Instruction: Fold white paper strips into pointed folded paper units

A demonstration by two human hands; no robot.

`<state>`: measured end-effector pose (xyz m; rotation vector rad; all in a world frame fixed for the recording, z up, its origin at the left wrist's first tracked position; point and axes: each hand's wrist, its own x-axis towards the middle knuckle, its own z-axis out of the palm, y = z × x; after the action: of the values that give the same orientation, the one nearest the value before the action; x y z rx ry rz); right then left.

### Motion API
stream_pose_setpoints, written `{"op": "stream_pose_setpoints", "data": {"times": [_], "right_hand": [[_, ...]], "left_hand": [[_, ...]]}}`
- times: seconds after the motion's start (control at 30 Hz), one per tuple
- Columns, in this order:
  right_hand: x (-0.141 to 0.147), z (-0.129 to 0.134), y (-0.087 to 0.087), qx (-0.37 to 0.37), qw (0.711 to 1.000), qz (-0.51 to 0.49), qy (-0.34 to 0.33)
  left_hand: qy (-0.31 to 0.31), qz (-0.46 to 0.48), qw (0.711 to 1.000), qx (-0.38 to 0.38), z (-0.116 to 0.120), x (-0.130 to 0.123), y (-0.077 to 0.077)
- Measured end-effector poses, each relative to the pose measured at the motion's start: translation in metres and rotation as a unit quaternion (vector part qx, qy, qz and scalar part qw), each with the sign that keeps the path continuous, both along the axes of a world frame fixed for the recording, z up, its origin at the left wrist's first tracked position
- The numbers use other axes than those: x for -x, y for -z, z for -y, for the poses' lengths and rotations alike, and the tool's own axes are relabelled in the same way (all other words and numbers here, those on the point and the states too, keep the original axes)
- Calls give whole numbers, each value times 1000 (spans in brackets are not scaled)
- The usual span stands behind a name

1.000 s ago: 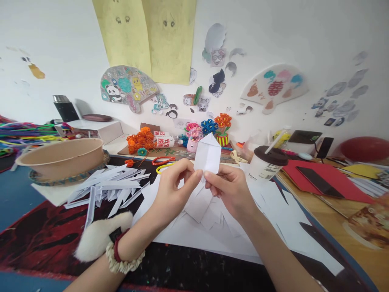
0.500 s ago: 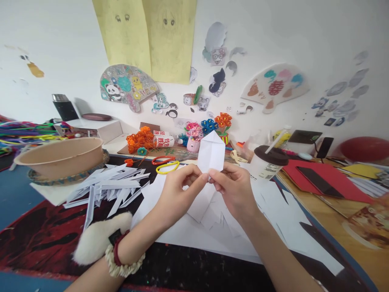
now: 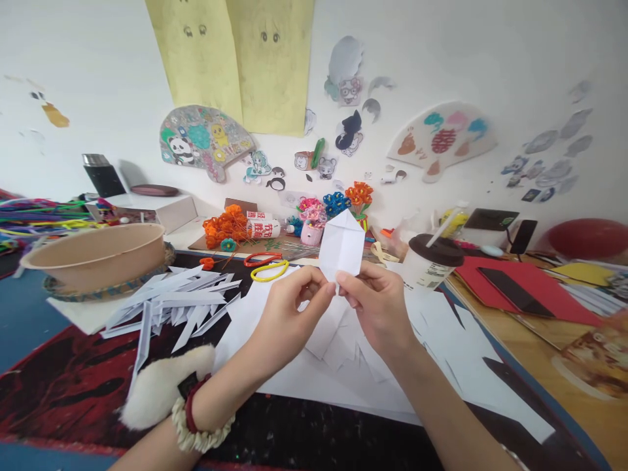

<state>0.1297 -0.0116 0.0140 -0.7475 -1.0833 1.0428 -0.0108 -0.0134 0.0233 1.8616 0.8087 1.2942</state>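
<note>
A small folded sheet of white paper point(image 3: 341, 245) is held upright in front of me, its top creased to a point. My left hand point(image 3: 297, 307) pinches its lower left corner between thumb and forefinger. At the bottom right edge, my right hand point(image 3: 375, 304) grips the same sheet, thumb on the near side. Both hands are closed on it above a spread of white paper sheets point(image 3: 299, 369) on the dark mat. Further left lies a pile of narrow folded paper strips point(image 3: 181, 297).
A beige basin point(image 3: 98, 255) stands at the left. Scissors with red and yellow handles point(image 3: 269, 270) lie behind my left hand. A lidded cup with a straw point(image 3: 429, 265) is at the right, near a red folder point(image 3: 544, 288). Orange pipe-cleaner flowers point(image 3: 226, 226) sit at the back.
The view has shifted very slightly. Both hands keep their hold on the folded paper, with almost no movement.
</note>
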Motion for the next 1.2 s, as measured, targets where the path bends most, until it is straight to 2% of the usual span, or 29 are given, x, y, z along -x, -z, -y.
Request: {"op": "stream_pose_setpoints", "data": {"times": [0.1,0.37,0.63,0.83,0.93,1.2], "right_hand": [[0,0,0,-2,1000,1,3],[3,0,-1,-12,1000,-13,8],[4,3,1,-10,1000,-1,15],[3,1,0,-13,1000,-4,8],[1,0,-1,-13,1000,-8,12],[2,1,-2,-6,1000,-3,12]], "left_hand": [[-23,-19,999,-17,0,-1,1],[-25,-3,999,-30,1,-3,4],[-45,1,999,-9,2,-1,4],[6,24,999,26,1,0,4],[11,44,999,27,0,0,2],[-31,30,999,9,0,-2,2]]}}
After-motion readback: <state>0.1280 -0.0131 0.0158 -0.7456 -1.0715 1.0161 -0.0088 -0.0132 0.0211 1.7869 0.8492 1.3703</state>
